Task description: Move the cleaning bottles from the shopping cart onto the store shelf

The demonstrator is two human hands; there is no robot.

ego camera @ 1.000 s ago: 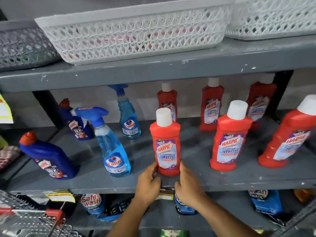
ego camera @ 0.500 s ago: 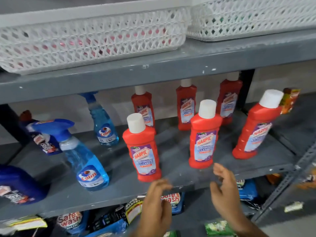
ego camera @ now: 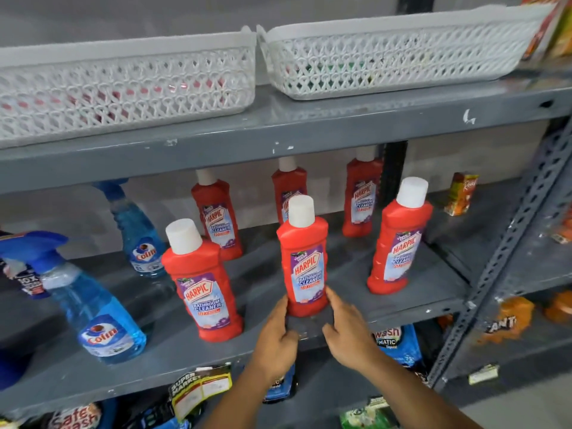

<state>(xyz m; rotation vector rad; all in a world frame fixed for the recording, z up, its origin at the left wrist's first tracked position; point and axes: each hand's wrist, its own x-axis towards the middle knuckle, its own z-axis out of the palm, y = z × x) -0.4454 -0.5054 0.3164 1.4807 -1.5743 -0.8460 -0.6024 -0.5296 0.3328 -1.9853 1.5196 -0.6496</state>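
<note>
Between the fingers of both hands, a red cleaner bottle (ego camera: pixel 305 261) stands upright near the front edge of the grey shelf (ego camera: pixel 387 300). Left hand (ego camera: pixel 275 337) and right hand (ego camera: pixel 348 331) flank its base, fingers loosely spread; whether they actually press it is hard to tell. Beyond the left fingers stands another red bottle (ego camera: pixel 202 283); farther left, a blue spray bottle (ego camera: pixel 93 305).

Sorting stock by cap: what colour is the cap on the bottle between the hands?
White cap, head view.
</note>
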